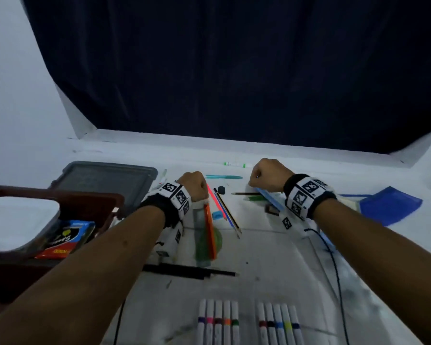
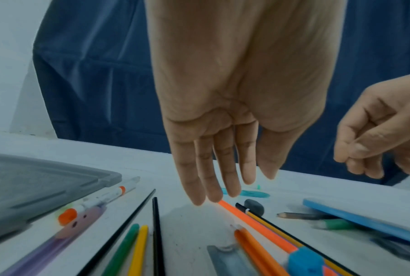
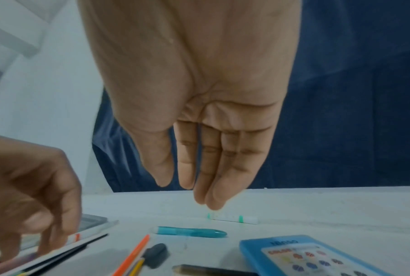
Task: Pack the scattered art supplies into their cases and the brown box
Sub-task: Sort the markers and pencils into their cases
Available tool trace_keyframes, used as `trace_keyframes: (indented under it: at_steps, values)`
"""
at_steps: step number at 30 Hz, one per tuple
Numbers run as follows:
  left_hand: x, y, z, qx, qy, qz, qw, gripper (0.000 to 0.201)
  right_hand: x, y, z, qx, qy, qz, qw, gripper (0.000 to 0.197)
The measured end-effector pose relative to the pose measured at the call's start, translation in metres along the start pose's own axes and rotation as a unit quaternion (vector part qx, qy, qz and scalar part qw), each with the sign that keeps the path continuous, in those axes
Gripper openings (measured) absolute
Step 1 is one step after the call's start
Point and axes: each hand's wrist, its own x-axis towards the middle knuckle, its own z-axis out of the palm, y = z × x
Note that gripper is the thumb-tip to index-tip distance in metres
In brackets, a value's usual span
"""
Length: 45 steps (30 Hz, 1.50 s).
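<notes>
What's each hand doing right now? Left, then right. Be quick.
Left hand: open, fingers straight and pointing down over the orange pencil, holding nothing.
Right hand: open, fingers straight above the table, holding nothing.

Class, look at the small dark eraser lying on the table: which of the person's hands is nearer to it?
Left. The left hand hangs just left of the dark eraser, over the orange pencil. The right hand is farther off, to the eraser's right.

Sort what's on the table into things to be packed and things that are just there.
To pack: orange pencil, teal pen, dark grey eraser, white markers, blue plastic case, brown box.
Just there: dark blue curtain, black cable.
</notes>
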Motion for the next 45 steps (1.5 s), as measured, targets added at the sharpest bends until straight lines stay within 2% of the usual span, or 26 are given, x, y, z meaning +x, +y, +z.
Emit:
trace_keyframes:
  at_steps: [7,9,12,16,17,19,28,32,35,36,38,40,42,45]
  values:
    - [0.075,-0.014,0.010,0.076,-0.026,-0.053,0.995,0.035,0.105,0.033,0.010,0.000,-0.018,0.033,0.999,0.012]
    - [0.089,-0.020,0.016,0.106,-0.051,-0.062,0.991,0.046,0.127,0.041,0.018,-0.024,-0.032,0.042,0.998,0.021]
    - [0.102,-0.023,0.018,0.120,-0.066,-0.077,0.988,0.062,0.151,0.049,0.027,-0.055,-0.033,0.041,0.997,0.027]
    - [0.109,-0.033,0.023,0.095,-0.048,-0.083,0.991,0.071,0.171,0.044,0.031,-0.096,-0.045,0.043,0.993,0.005]
    - [0.109,-0.034,0.025,0.091,-0.042,-0.084,0.991,0.071,0.174,0.041,0.032,-0.108,-0.058,0.040,0.992,0.006]
    - [0.108,-0.035,0.026,0.082,-0.037,-0.084,0.992,0.069,0.179,0.036,0.038,-0.123,-0.071,0.039,0.989,0.022]
    - [0.098,-0.038,0.031,0.032,-0.027,-0.089,0.995,0.071,0.173,0.024,0.049,-0.152,-0.067,0.032,0.986,0.023]
    - [0.097,-0.039,0.032,0.038,-0.022,-0.089,0.995,0.070,0.167,0.018,0.044,-0.085,-0.037,0.028,0.995,0.011]
    - [0.093,-0.036,0.028,0.047,-0.035,-0.082,0.995,0.065,0.160,0.012,0.038,0.006,0.011,0.000,1.000,0.013]
    - [0.092,-0.036,0.024,0.040,-0.029,-0.080,0.996,0.057,0.155,0.007,0.037,0.041,0.016,-0.004,0.999,0.013]
    - [0.090,-0.041,0.011,0.021,0.030,-0.105,0.994,0.032,0.146,-0.001,0.036,0.097,0.006,-0.014,0.995,0.014]
    - [0.084,-0.055,-0.001,0.033,0.096,-0.161,0.982,0.024,0.135,-0.011,0.037,0.148,-0.022,-0.019,0.989,0.015]
    - [0.077,-0.073,-0.007,0.063,0.096,-0.216,0.970,0.027,0.122,-0.020,0.040,0.183,-0.039,-0.032,0.982,0.017]
    - [0.068,-0.085,-0.007,0.069,0.064,-0.242,0.966,0.033,0.105,-0.029,0.043,0.197,-0.047,-0.053,0.978,0.022]
